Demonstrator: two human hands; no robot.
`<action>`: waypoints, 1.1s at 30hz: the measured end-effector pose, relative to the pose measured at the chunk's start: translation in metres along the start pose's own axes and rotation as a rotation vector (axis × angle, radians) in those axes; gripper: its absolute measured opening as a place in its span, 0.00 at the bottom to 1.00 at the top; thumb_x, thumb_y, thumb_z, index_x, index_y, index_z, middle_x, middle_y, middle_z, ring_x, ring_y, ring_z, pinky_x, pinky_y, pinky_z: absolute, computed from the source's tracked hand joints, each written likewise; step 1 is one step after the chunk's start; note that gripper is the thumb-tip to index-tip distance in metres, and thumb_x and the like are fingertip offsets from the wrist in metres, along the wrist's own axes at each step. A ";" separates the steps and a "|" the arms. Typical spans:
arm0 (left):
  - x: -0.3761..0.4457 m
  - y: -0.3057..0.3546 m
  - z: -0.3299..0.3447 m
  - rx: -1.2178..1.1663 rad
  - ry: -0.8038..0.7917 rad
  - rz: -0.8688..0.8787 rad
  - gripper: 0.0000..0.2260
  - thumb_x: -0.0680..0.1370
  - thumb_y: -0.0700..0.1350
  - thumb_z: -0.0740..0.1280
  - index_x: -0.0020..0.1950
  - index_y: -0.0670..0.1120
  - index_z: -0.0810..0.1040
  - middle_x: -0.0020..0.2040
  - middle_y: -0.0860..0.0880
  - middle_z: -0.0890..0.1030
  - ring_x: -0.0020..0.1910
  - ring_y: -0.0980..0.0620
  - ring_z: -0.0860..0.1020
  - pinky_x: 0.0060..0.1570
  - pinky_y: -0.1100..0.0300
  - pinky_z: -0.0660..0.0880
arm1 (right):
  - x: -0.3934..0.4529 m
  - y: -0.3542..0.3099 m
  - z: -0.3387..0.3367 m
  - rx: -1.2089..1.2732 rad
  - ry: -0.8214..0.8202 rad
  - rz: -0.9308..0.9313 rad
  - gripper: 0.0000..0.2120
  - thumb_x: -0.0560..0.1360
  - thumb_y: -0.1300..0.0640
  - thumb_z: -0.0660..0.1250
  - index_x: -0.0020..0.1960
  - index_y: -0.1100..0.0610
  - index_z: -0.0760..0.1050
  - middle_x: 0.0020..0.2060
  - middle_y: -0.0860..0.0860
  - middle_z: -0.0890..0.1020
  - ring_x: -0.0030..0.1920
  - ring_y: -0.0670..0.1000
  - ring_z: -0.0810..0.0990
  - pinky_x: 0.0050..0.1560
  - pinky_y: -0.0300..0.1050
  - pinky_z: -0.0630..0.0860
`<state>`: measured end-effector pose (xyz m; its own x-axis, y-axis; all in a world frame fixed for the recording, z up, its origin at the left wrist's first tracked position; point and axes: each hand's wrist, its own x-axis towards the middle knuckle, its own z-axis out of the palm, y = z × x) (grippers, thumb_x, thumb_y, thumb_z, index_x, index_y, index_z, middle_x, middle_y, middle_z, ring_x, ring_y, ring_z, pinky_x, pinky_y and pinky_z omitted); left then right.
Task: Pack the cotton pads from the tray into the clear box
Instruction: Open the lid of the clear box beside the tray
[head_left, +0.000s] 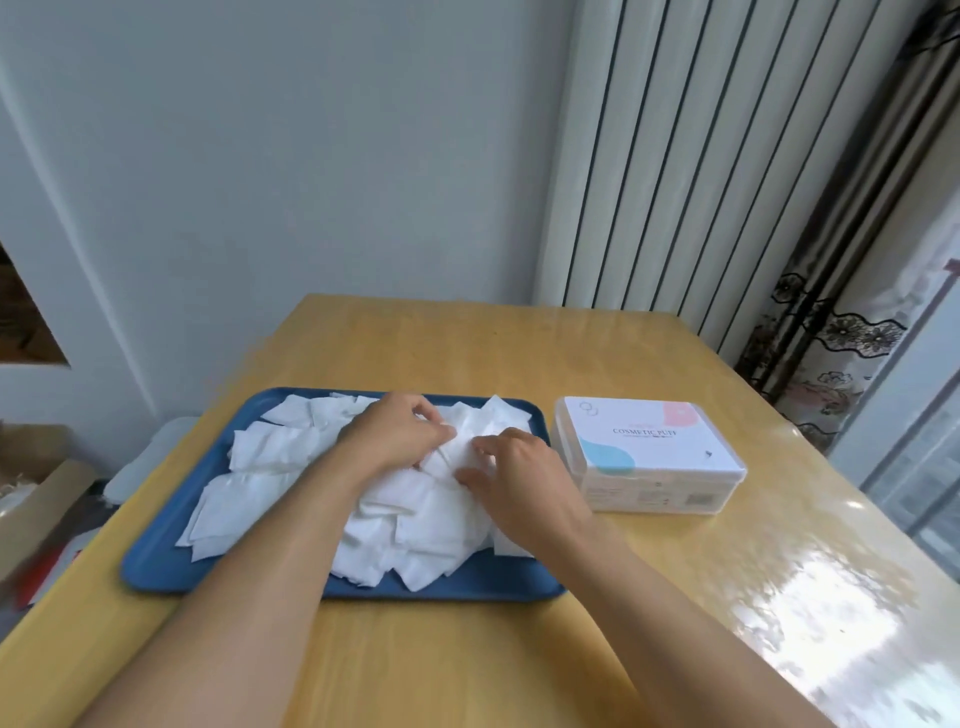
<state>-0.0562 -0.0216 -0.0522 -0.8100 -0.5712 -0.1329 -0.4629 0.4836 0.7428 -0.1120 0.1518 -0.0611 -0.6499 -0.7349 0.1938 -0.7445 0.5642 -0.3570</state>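
Left hand (395, 431) pinches cotton pads (426, 514) heaped loose on the blue tray (156, 561); right hand (511, 467) rests on them, fingers bent. Clear box (649, 457) sits lidded just right on the surface (467, 665).
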 end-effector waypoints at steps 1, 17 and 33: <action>-0.002 0.003 0.001 0.062 -0.001 0.008 0.14 0.71 0.59 0.73 0.51 0.54 0.79 0.41 0.53 0.83 0.38 0.50 0.85 0.54 0.50 0.81 | -0.005 0.000 -0.001 0.006 0.003 -0.039 0.11 0.81 0.50 0.64 0.53 0.57 0.81 0.50 0.53 0.80 0.51 0.57 0.80 0.49 0.52 0.75; -0.018 0.079 0.093 0.282 -0.262 0.382 0.65 0.61 0.64 0.81 0.82 0.59 0.36 0.84 0.56 0.50 0.81 0.53 0.56 0.74 0.52 0.65 | -0.040 0.095 -0.106 -0.409 -0.163 0.054 0.32 0.75 0.61 0.64 0.76 0.42 0.66 0.65 0.48 0.79 0.64 0.55 0.74 0.53 0.45 0.73; -0.003 0.074 0.103 0.112 -0.233 0.274 0.68 0.59 0.53 0.84 0.81 0.61 0.34 0.82 0.57 0.51 0.77 0.51 0.64 0.54 0.57 0.78 | -0.037 0.092 -0.091 -0.640 0.001 -0.089 0.27 0.70 0.61 0.66 0.67 0.51 0.66 0.49 0.50 0.82 0.37 0.57 0.72 0.35 0.48 0.63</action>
<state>-0.1252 0.0843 -0.0641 -0.9636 -0.2502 -0.0942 -0.2433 0.6747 0.6969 -0.1699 0.2653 -0.0179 -0.5812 -0.7893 0.1981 -0.7395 0.6139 0.2763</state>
